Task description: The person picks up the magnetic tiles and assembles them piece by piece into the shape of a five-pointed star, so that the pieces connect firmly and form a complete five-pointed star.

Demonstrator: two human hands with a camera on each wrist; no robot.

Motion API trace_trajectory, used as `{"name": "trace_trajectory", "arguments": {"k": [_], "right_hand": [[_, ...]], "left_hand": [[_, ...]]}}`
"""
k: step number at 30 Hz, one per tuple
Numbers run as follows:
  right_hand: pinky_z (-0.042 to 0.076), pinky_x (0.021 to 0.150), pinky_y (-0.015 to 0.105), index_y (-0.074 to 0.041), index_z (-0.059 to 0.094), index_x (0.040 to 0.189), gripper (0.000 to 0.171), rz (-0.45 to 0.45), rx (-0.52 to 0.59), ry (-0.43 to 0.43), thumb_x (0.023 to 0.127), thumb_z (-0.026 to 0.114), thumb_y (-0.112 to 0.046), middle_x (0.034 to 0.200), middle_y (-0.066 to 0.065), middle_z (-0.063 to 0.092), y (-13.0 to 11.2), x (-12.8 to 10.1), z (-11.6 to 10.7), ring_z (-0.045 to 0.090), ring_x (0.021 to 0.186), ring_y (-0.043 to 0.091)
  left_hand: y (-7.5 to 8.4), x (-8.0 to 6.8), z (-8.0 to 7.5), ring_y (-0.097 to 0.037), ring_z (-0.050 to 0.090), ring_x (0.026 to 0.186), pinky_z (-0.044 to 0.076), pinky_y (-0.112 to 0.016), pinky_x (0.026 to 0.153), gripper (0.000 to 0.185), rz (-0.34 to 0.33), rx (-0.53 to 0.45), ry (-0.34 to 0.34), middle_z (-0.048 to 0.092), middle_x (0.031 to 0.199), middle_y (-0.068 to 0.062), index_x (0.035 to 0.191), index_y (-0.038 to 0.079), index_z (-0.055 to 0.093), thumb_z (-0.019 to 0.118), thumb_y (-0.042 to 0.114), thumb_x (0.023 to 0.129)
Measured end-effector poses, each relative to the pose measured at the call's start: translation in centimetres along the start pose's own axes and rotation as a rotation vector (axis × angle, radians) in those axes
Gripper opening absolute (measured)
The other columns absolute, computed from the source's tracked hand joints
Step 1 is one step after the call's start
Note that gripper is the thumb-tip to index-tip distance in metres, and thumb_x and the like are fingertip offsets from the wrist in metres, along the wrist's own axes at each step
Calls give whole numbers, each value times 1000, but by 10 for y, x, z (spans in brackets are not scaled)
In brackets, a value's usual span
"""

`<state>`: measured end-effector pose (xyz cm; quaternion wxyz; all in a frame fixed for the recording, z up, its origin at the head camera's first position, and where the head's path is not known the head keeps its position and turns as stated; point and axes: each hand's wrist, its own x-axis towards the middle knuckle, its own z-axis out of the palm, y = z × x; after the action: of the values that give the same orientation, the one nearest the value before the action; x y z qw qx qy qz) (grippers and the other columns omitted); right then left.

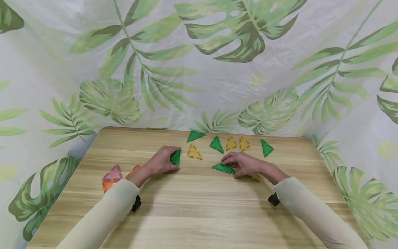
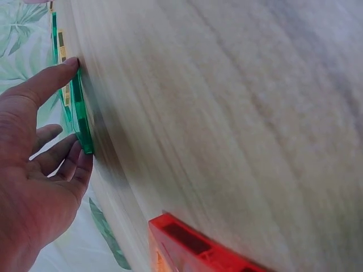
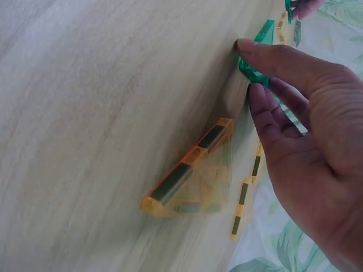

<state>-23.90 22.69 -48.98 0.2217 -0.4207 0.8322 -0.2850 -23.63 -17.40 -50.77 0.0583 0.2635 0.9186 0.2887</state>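
Leaf-print cloth hangs behind and to both sides, white with green palm and monstera fronds, filling the upper half of the head view.

Wooden desk, pale grain, rounded far corners. Both forearms in cream sleeves reach in from the near edge; a small black wrist unit shows under each cuff.

Orange and pink tile block sits on the left part of the desk, just beside the left forearm. In the left wrist view its red-orange edge shows at the bottom of frame.

Left hand rests on the desk left of centre. Its grip is closed on a green triangle tile: thumb on one edge, fingers curled under the other, the tile standing up on edge against the wood, as the left wrist view confirms.

Right hand lies right of centre, palm down. Thumb and fingertips pinch a second green triangle, which lies nearly flat with its near point towards the middle of the desk. A yellow triangle lies on the wood right under this palm; the right wrist view shows it clear orange-yellow with dark strips in its edges.

Loose tiles along the far edge, flat, none touching:
- green one furthest back, left
- yellow one just beside the left hand's tile
- green
- yellow pair, side by side
- green furthest right
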Motion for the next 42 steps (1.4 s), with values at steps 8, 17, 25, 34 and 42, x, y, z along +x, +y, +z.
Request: {"name": "trace_trajectory", "arguments": {"k": [8, 17, 25, 34, 42], "right_hand": [[59, 98, 32, 5, 64, 140, 61, 14, -41, 10, 84, 88, -2, 145, 17, 57, 1, -5, 2, 64, 124, 31], [53, 105, 51, -1, 72, 132, 60, 13, -259, 112, 81, 95, -24, 133, 11, 64, 2, -11, 4, 61, 124, 32], [57, 97, 43, -2, 75, 127, 60, 13, -242, 239, 80, 95, -31, 126, 8, 68, -4, -9, 21, 64, 115, 25], [59, 96, 39, -2, 76, 125, 59, -4, -212, 337, 79, 94, -35, 123, 9, 69, -41, 21, 48, 67, 112, 23], [59, 93, 34, -5, 78, 122, 58, 56, -194, 400, 78, 94, -40, 119, 5, 71, -74, 55, 71, 68, 109, 20]], "left_hand": [[1, -4, 1, -28, 59, 101, 53, -45, 90, 82, 1, -15, -5, 71, 124, -19, 144, -10, 58, 96, 22, 78], [7, -16, 0, -32, 65, 105, 57, -47, 92, 78, 67, 4, 22, 70, 129, -24, 138, -13, 62, 97, 20, 76], [10, -33, -4, -38, 66, 114, 57, -52, 97, 76, 97, 59, 47, 68, 134, -25, 136, -11, 64, 97, 24, 76], [10, -58, -7, -41, 64, 121, 56, -55, 99, 74, 102, 118, 51, 68, 135, -24, 134, -9, 67, 97, 27, 76], [8, -74, -7, -42, 63, 121, 56, -56, 98, 74, 114, 123, 67, 68, 134, -24, 131, -9, 69, 98, 28, 74]]}}
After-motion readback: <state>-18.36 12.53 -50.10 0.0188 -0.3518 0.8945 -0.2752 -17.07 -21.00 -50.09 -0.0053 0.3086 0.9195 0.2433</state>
